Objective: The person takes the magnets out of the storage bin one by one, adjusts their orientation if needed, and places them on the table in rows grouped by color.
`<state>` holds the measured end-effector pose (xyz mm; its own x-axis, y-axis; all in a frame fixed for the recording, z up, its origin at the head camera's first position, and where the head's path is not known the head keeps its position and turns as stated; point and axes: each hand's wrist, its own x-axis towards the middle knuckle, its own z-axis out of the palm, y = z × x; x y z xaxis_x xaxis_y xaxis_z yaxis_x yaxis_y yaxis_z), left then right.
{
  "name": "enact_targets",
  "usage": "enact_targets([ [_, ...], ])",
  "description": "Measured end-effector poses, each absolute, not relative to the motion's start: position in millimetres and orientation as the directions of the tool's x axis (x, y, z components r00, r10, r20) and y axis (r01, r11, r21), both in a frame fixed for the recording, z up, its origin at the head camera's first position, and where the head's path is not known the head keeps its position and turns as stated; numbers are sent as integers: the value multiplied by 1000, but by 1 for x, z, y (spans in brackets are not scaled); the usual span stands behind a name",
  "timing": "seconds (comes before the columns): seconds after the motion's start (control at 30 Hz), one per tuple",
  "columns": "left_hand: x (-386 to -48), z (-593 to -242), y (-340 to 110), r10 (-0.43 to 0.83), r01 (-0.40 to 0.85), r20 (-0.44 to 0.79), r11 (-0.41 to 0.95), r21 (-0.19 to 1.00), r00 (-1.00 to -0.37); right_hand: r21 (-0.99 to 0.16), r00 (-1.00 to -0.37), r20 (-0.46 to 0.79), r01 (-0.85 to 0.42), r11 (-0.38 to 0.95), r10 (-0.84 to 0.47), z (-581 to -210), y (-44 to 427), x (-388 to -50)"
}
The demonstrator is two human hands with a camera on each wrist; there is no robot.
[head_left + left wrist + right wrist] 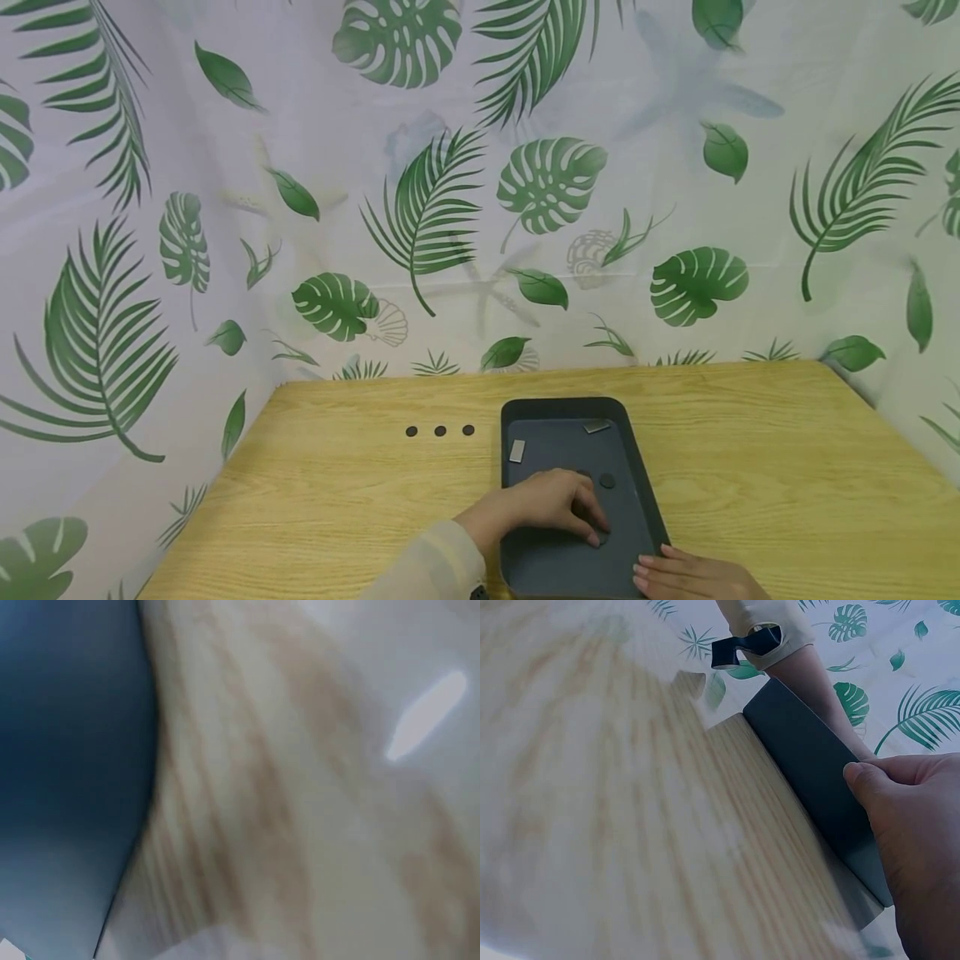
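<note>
In the head view a dark grey tray (636, 467) stands on the wooden table. My left hand (555, 504) reaches into it, thumb and fingertips pinching a small dark disc (603, 538) at the tray floor, the disc partly hidden. Just beyond that hand lies another dark disc (607, 481), and one more is partly covered by the knuckles. My right hand (693, 577) holds the tray's near right rim, fingers over the edge; in the right wrist view that hand (922, 825) has its thumb against the tray's outer wall (810, 780). The left wrist view shows no hand.
Two silver rectangular pieces, one at the left (517, 451) and one at the far right (597, 427), lie inside the tray. Left of the tray, three dark discs (440, 431) form a row on the table (337, 500). A leaf-patterned cloth (450, 208) hangs behind.
</note>
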<state>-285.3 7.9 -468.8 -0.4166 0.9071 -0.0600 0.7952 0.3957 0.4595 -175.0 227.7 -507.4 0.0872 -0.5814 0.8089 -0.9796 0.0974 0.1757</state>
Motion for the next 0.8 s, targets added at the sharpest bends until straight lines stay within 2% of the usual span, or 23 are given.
enact_targets([
  [0.33,-291,-462,4,946,843,-5,290,453,-323,167,77,802,-981,100,-592,-508,229,-175],
  [0.6,-293,-451,-3,936,808,10,299,508,-353,171,90,800,-982,81,-594,-505,229,-175],
  [0.8,-294,-440,-13,928,803,48,293,518,-369,157,58,796,-981,114,-603,-507,230,-172],
])
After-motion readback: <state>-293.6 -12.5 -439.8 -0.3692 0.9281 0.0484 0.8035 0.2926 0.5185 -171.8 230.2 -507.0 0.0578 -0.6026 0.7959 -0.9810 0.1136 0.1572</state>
